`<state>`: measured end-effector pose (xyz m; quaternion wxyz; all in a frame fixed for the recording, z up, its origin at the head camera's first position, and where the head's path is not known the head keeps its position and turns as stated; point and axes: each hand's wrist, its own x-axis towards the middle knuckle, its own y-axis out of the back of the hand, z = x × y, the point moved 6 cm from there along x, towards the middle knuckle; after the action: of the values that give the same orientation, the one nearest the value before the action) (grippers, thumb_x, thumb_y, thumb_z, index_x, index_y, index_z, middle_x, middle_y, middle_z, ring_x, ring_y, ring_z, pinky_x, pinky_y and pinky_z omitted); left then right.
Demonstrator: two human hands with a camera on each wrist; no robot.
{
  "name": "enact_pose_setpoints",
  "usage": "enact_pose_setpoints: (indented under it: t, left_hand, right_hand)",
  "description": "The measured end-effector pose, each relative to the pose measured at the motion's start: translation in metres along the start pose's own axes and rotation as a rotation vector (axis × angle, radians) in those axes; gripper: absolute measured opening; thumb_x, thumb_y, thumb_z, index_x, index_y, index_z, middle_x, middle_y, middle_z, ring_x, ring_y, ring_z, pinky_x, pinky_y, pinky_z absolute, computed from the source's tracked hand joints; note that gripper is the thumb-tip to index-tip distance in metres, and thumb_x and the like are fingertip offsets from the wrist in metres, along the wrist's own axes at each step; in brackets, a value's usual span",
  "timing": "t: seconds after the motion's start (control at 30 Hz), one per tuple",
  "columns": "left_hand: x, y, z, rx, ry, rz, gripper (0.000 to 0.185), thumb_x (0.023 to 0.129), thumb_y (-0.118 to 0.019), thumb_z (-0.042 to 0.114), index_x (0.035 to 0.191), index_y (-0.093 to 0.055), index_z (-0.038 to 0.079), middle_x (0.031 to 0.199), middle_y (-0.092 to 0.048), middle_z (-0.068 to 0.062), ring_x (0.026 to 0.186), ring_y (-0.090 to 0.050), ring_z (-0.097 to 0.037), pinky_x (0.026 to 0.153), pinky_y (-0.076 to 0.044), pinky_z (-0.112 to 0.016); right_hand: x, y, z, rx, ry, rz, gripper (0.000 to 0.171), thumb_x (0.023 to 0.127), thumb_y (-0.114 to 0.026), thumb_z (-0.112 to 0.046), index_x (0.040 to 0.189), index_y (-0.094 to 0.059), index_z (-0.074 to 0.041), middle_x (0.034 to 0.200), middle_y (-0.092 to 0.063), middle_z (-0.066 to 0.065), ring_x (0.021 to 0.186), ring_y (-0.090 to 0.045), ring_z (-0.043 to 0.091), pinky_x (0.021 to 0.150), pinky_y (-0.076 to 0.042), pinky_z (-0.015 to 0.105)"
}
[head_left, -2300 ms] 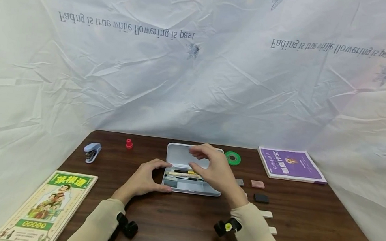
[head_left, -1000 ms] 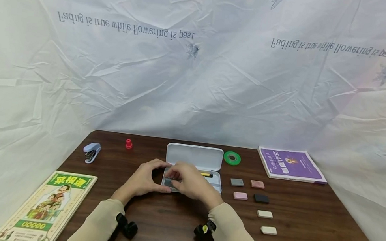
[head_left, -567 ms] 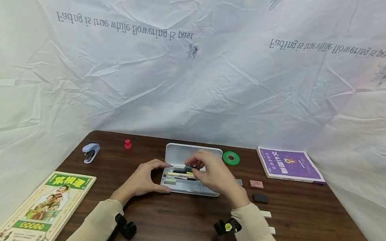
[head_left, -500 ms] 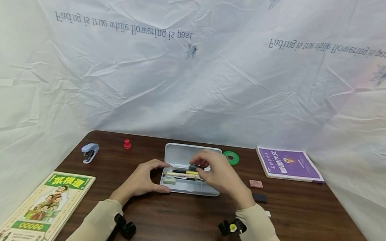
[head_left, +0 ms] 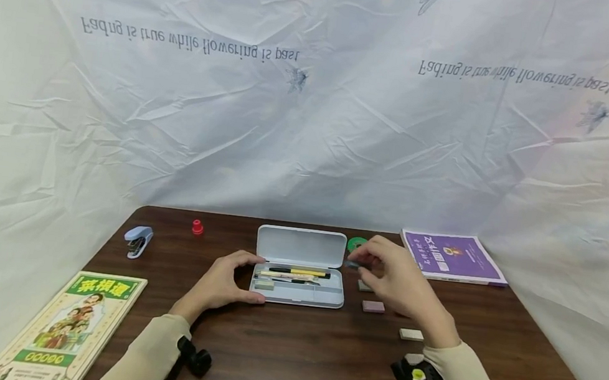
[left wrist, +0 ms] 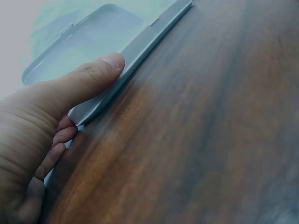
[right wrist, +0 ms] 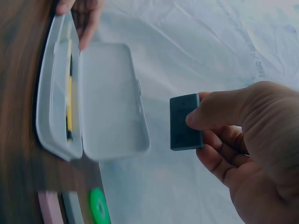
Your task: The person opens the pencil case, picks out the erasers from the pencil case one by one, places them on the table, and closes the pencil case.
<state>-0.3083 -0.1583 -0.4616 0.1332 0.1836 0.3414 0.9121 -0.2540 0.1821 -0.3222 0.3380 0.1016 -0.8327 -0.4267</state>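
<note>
An open white pencil case [head_left: 295, 297] stands on the table with its lid [head_left: 300, 246] tilted back. Inside lie a yellow-and-black pen [head_left: 301, 272], other pens and a pale green eraser [head_left: 264, 285]. My left hand [head_left: 221, 281] grips the case's left end, thumb on the front wall, fingers behind; the left wrist view shows the thumb [left wrist: 100, 74] along the edge. Right of the case, my right hand [head_left: 398, 279] pinches a dark eraser [right wrist: 181, 123] between thumb and fingers, held above the table and apart from the case.
Below the right hand lie a grey eraser [head_left: 364, 286], a pink eraser [head_left: 373, 307] and a white one [head_left: 411, 334]. A green tape roll [head_left: 356, 244] and purple book [head_left: 455, 257] sit behind. At left are a stapler [head_left: 137, 241], red cap-like piece [head_left: 197, 227] and yellow-green book [head_left: 69, 326].
My right hand has reached into the case, lifted out the dark eraser and carried it right, past the case. The left hand has kept its grip on the case's left end.
</note>
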Motion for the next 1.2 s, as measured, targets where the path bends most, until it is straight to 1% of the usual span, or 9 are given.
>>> enact_pose_setpoints:
  t: [0.17,0.33,0.47,0.57,0.67,0.8,1.0,1.2]
  left_hand:
    - [-0.002,0.002,-0.003,0.012,-0.005,0.009,0.086,0.075,-0.103,0.057,0.148,-0.072,0.023,0.150,-0.068,-0.002,0.143,-0.060,-0.032,0.119,-0.048,-0.063]
    - [-0.003,0.003,-0.004,0.013,-0.006,0.009,0.086,0.076,-0.102,0.057,0.149,-0.071,0.023,0.151,-0.067,-0.003,0.144,-0.059,-0.033,0.119,-0.047,-0.064]
    - [-0.003,0.003,-0.003,0.005,-0.004,0.010,0.085,0.076,-0.103,0.055,0.148,-0.072,0.022,0.150,-0.067,-0.003,0.144,-0.060,-0.033,0.119,-0.047,-0.063]
    - [-0.003,0.002,-0.002,0.002,-0.008,0.009,0.085,0.076,-0.103,0.054,0.148,-0.072,0.021,0.150,-0.068,-0.003,0.143,-0.060,-0.033,0.119,-0.048,-0.063]
    - [-0.002,0.001,-0.002,0.003,-0.010,0.007,0.086,0.075,-0.103,0.055,0.148,-0.072,0.021,0.150,-0.068,-0.003,0.143,-0.060,-0.033,0.119,-0.048,-0.063]
    - [-0.002,0.001,-0.001,0.004,-0.008,0.008,0.086,0.075,-0.104,0.055,0.147,-0.072,0.022,0.149,-0.068,-0.003,0.143,-0.060,-0.033,0.118,-0.048,-0.063]
    - [-0.002,-0.001,-0.001,0.003,-0.007,0.006,0.085,0.075,-0.104,0.055,0.147,-0.072,0.024,0.150,-0.068,-0.002,0.143,-0.060,-0.032,0.119,-0.048,-0.062]
    - [0.000,-0.001,0.001,0.009,-0.007,0.004,0.085,0.075,-0.103,0.055,0.147,-0.072,0.023,0.150,-0.068,-0.002,0.143,-0.060,-0.031,0.119,-0.048,-0.061]
  right_hand:
    - [-0.015,0.006,0.009,-0.006,-0.002,-0.015,0.033,0.093,-0.082,0.009,0.110,-0.080,-0.019,0.108,-0.071,-0.009,0.092,-0.065,0.009,0.080,-0.060,0.031]
    - [-0.032,0.009,0.015,-0.020,0.012,-0.020,0.034,0.090,-0.084,0.012,0.106,-0.080,-0.018,0.103,-0.069,-0.010,0.090,-0.064,0.009,0.078,-0.061,0.031]
    - [-0.046,0.005,0.021,-0.014,0.010,-0.024,0.037,0.086,-0.087,0.014,0.103,-0.080,-0.018,0.099,-0.069,-0.011,0.086,-0.064,0.009,0.075,-0.060,0.031]
    - [-0.057,-0.003,0.026,0.008,0.010,-0.043,0.039,0.084,-0.088,0.016,0.102,-0.080,-0.018,0.098,-0.069,-0.011,0.085,-0.065,0.010,0.074,-0.060,0.033]
    - [-0.069,-0.012,0.031,0.036,0.004,-0.080,0.041,0.083,-0.088,0.016,0.102,-0.080,-0.019,0.098,-0.069,-0.010,0.086,-0.065,0.011,0.073,-0.060,0.032]
    - [-0.079,-0.023,0.037,0.063,-0.012,-0.135,0.040,0.083,-0.089,0.015,0.100,-0.079,-0.019,0.095,-0.069,-0.010,0.084,-0.064,0.008,0.072,-0.059,0.030]
    - [-0.085,-0.035,0.043,0.098,-0.067,-0.226,0.038,0.083,-0.088,0.013,0.097,-0.077,-0.021,0.094,-0.069,-0.011,0.082,-0.062,0.005,0.071,-0.057,0.028]
    - [-0.087,-0.041,0.043,0.138,-0.088,-0.323,0.035,0.084,-0.087,0.010,0.094,-0.076,-0.022,0.092,-0.069,-0.012,0.080,-0.061,0.004,0.069,-0.056,0.027]
